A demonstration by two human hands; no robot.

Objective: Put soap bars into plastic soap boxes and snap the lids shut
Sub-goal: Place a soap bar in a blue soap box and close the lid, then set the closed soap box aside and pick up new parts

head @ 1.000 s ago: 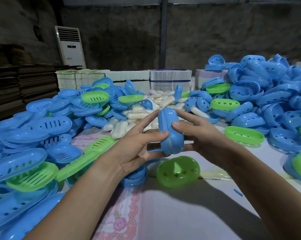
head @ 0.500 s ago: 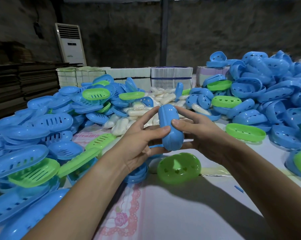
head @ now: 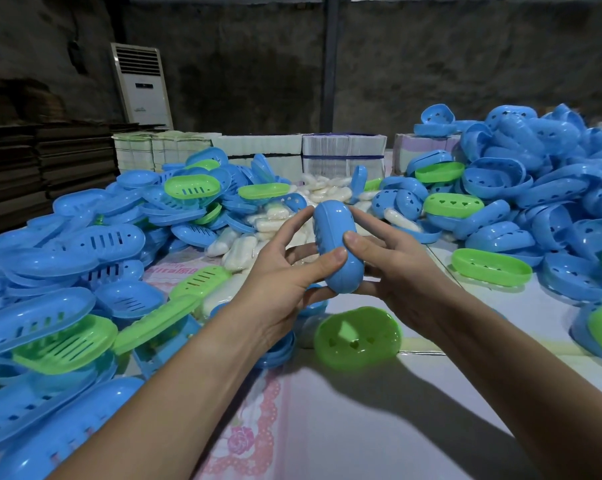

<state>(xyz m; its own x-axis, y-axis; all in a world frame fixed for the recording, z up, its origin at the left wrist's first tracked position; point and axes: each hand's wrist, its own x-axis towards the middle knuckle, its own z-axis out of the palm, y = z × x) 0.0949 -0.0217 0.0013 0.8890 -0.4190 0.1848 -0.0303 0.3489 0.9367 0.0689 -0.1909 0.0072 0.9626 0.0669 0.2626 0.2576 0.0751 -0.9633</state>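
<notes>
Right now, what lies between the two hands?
In the head view, the closed blue soap box stands on end between the left hand and right hand, gripped by both.

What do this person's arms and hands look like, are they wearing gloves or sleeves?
No gloves: the left hand and right hand are bare, with short, unpainted nails. Both forearms are bare too, and no sleeve shows anywhere in the picture. I see no rings, watch or bracelet on either wrist.
</notes>
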